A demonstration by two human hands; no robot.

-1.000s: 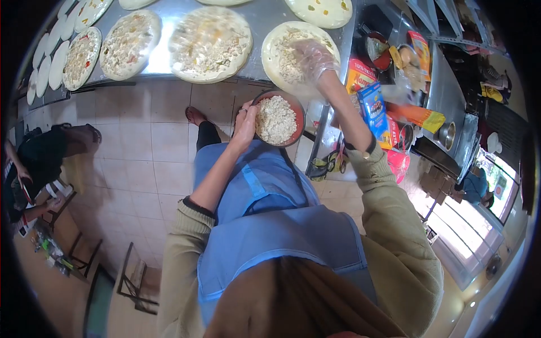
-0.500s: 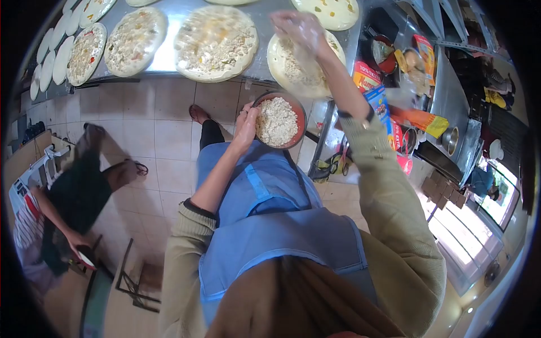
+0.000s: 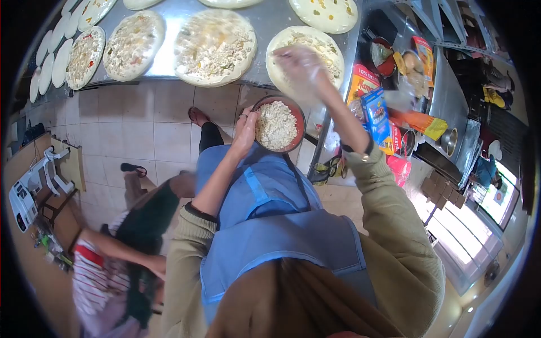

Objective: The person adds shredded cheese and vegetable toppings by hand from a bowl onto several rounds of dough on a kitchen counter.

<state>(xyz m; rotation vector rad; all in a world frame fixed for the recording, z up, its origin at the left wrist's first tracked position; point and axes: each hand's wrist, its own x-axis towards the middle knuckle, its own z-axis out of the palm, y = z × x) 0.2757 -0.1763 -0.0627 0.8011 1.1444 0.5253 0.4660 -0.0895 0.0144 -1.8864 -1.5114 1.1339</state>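
Observation:
My left hand is wrapped round the left rim of a reddish-brown bowl, held in front of my apron. White crumbled filling, like crumbled cheese or chicken, heaps inside it. Over a flat dough round at the table's front edge hovers my right hand, smeared by motion and seemingly in a clear plastic glove. Crumbs and small coloured pieces lie on that round. Left of it sits a larger dough round, thickly covered with the same crumbs.
More dough rounds line the metal table. Colourful packets, a pot and a metal bowl crowd the right side. At lower left, a person in a striped top is close behind my left arm.
My right hand has come down and slightly right over the dough round, nearer the front edge. The bowl stays in my left hand. The person at left has moved closer to me.

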